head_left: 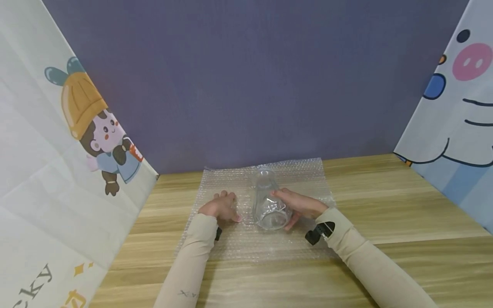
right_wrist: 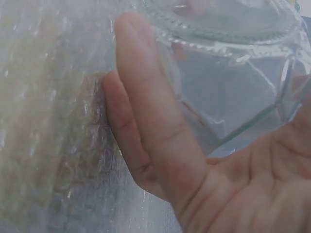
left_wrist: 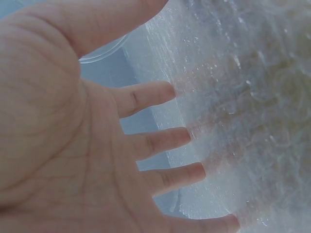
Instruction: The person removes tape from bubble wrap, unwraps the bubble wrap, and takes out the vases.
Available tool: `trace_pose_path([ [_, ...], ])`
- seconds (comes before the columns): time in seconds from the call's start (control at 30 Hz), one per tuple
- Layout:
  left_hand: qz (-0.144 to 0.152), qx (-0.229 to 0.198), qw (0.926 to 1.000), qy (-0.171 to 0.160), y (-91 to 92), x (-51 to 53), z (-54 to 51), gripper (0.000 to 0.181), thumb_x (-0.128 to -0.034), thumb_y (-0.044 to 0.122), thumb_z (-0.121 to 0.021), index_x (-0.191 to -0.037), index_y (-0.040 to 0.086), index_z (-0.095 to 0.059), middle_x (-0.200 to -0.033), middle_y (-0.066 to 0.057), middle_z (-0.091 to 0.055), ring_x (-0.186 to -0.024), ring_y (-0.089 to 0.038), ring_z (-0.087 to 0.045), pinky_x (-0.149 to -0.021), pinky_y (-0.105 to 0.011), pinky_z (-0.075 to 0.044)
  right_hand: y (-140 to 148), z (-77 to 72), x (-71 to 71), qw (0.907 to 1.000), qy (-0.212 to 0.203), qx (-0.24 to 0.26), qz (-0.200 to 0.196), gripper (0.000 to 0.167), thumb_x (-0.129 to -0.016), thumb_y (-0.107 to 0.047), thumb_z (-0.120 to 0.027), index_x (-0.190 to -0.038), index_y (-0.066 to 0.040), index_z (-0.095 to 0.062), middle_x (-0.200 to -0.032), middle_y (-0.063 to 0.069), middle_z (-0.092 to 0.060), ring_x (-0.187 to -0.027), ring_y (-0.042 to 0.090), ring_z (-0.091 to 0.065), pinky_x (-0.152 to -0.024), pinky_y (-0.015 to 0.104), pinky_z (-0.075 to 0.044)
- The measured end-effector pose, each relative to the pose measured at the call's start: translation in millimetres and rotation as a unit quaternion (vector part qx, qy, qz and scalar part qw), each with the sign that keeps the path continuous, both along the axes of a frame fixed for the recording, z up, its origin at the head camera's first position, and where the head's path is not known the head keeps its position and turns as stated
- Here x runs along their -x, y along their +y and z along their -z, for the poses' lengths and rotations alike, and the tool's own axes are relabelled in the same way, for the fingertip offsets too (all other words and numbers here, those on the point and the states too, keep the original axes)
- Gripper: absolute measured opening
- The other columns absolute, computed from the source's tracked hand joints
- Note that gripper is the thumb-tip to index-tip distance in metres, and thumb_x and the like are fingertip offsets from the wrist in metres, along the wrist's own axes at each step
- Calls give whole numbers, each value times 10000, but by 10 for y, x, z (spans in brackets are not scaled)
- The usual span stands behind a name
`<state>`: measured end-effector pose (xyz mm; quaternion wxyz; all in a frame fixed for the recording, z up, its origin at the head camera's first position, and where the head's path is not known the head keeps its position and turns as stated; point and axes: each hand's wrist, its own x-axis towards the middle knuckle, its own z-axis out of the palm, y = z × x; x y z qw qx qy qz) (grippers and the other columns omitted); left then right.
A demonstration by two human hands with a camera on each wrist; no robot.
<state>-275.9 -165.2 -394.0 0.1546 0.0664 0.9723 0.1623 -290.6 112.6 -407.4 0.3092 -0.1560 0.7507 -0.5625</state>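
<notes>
A clear glass vase (head_left: 266, 205) with a faceted body lies on its side over a sheet of bubble wrap (head_left: 246, 250). My right hand (head_left: 304, 204) holds it from the right, with the thumb on top and the other fingers low along its side. In the right wrist view, the vase's thick round base (right_wrist: 223, 36) shows beside the fingers. To the left of the vase, my left hand (head_left: 222, 207) rests on the bubble wrap with its fingers spread. The left wrist view shows its palm (left_wrist: 53, 145) with nothing held, fingertips at the wrap.
The bubble wrap is spread on a wood-grain table (head_left: 385, 205), its far edge near a dark purple panel (head_left: 254, 85). White sheets with cartoon prints hang at the left (head_left: 34, 149) and right (head_left: 473, 141).
</notes>
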Motion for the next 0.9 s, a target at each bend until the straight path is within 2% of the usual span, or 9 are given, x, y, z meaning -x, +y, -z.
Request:
trace_pose_path([
  [0.13,27,20,10000,12,-1,1,6,772,-835,334,-838,-1467,74,-477,-1485,-215,-440,-1400,-448,-384,-1145,-600,-391,11,3,4,10000,-35,37,-78,669,-1056,-514,-401,-1492,-21,-280,-1429,259,-324,-1037,400,-634,-636,508,-636],
  [0.4,-1,20,10000,-6,-8,11,22,796,-831,348,-841,-1482,85,-465,-1534,-213,-403,-1437,-455,-353,-1141,-625,-391,4,13,5,9998,-95,67,-154,642,-1057,-516,-390,-1489,-49,-302,-1367,264,-443,-989,380,-665,-640,501,-637],
  [0.7,47,22,10000,-4,-7,36,33,787,-828,361,-841,-1465,81,-475,-1508,-212,-419,-1409,-448,-377,-1131,-614,-406,2,-4,-1,9997,-159,104,-123,597,-1068,-486,-385,-1473,-54,-302,-1368,254,-428,-960,368,-661,-644,508,-636],
  [0.9,53,50,10000,4,-8,43,33,784,-832,362,-839,-1466,79,-476,-1506,-213,-422,-1417,-453,-371,-1137,-613,-401,15,-23,-15,9996,-137,134,-227,634,-1079,-478,-388,-1490,-26,-220,-1393,271,-390,-958,362,-642,-670,529,-634],
])
